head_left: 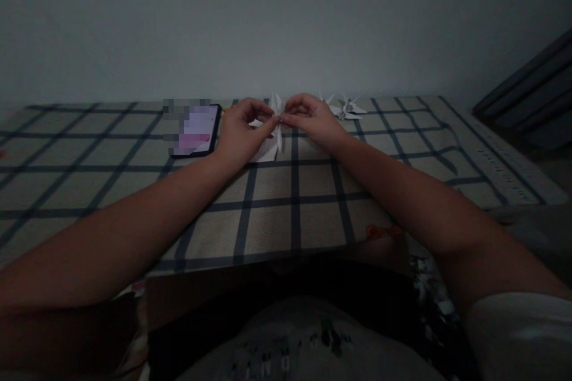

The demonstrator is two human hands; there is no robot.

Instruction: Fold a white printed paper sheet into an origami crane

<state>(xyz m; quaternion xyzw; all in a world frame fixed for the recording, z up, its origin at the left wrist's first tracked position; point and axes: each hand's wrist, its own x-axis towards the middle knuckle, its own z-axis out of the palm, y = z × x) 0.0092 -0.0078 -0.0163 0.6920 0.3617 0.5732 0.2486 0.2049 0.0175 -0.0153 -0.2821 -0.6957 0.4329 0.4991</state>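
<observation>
Between my two hands is a white folded paper piece point(277, 108) with pointed petals that stick up and down. My left hand point(245, 128) pinches it from the left with thumb and fingers. From the right, my right hand point(313, 117) pinches the same piece, its fingertips close to those of the left. Under my left hand lies a flat white paper point(267, 150), partly hidden by the fingers. Just beyond my right hand rest white folded paper shapes point(349, 108) with spiky points.
A dark-edged phone point(196, 131) with a lit screen lies left of my left hand. The checked cloth point(272, 220) covers the table, which meets a plain wall. An orange object point(383, 231) sits at the near edge. Dark slatted furniture point(536, 83) stands at right.
</observation>
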